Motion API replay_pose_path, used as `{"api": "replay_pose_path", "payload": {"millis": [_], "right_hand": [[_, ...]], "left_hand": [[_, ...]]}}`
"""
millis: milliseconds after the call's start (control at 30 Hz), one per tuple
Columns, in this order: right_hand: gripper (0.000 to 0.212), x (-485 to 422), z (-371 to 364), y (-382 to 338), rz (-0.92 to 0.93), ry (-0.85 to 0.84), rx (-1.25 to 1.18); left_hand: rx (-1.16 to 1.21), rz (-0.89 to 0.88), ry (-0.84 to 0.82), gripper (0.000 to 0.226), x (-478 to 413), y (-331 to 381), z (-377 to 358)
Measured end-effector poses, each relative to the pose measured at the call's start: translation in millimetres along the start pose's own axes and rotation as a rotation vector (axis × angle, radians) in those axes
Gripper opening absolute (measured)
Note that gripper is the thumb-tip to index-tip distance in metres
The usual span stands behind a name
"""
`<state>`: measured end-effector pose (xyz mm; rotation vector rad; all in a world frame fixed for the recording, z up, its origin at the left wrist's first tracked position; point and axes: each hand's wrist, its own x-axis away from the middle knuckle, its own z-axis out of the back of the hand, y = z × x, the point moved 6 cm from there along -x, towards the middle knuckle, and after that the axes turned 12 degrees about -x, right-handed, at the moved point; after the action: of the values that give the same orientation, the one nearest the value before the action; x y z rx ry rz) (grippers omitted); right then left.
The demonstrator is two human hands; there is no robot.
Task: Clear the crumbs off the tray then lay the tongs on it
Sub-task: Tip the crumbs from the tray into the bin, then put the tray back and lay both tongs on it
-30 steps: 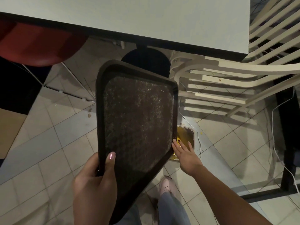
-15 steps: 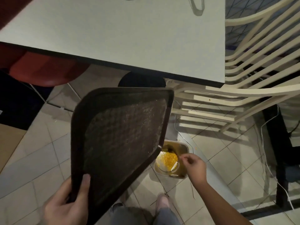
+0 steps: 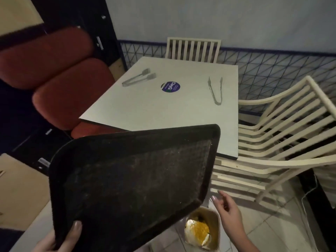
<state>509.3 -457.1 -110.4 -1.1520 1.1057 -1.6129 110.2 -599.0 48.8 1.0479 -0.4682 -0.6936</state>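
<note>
1. Tray: dark, rectangular, held up off the desk and tilted, 6–7 o'clock in view; pale specks on its surface. Its far edge overlaps the near desk corner in view.
2. L hand: 7 o'clock, grasping tray's near corner, thumb on top of rim.
3. R hand: 5 o'clock, released, fingers loosely spread, holding nothing; just beside tray's low edge, above bin.
4. Bin: small, on tiled floor, 5 o'clock; yellow and white scraps inside.
5. Desk: pale top, 12 o'clock.
6. Tongs A: metal, flat on desk, 11 o'clock.
7. Tongs B: metal, flat on desk, 1 o'clock, well apart from A.
8. Round sticker: blue, btwn the two tongs.
9. White slatted chairs: 3 o'clock.
10. Red seat: 10 o'clock.
</note>
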Motion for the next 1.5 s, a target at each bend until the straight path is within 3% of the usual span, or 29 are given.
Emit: {"api": "replay_pose_path", "payload": {"millis": [100, 167, 233, 300, 500, 700, 800, 933, 1100, 1500], "right_hand": [[0.030, -7.1, -4.8, -40.0, 0.077, 0.014, 0.024], [0.011, -18.4, -5.6, -65.7, 0.080, 0.092, -0.051], [0.012, -36.3, -8.7, -88.9, 0.074, 0.174, -0.121], [0.015, -55.0, -18.5, -109.3, 0.103, 0.194, -0.133], [0.015, -99.8, -57.6, -158.8, 0.133, 0.360, -0.023], [0.015, -139.5, -98.4, -190.9, 0.097, 0.372, 0.218], [0.020, -152.4, -102.1, -195.1, 0.050, 0.456, 0.335], [0.043, -177.3, -102.2, -204.7, 0.047, 0.521, 0.411], [0.030, -231.4, -101.8, -198.8, 0.034, 0.451, 0.448], [0.036, -304.0, -122.0, -178.6, -0.024, 0.366, 0.618]], "left_hand": [[0.078, 0.055, -0.103, 0.050, -28.1, 42.3, -2.7], [0.145, 0.081, -0.096, 0.035, -36.5, 80.5, -8.1], [0.223, 0.140, -0.097, 0.014, -85.4, 77.3, -20.1], [0.219, 0.125, -0.131, 0.007, -128.9, 83.5, -24.2], [0.101, -0.075, -0.287, 0.011, -267.9, 103.0, -70.1], [-0.062, -0.177, -0.522, 0.016, -343.2, 118.9, -135.7], [-0.107, -0.183, -0.533, 0.023, -373.0, 128.2, -154.9], [-0.082, -0.138, -0.568, 0.021, -402.7, 137.1, -188.1], [-0.106, -0.024, -0.576, 0.021, -442.3, 126.2, -230.0], [-0.767, -0.309, -0.355, 0.038, -498.3, 90.5, -304.5]]}}
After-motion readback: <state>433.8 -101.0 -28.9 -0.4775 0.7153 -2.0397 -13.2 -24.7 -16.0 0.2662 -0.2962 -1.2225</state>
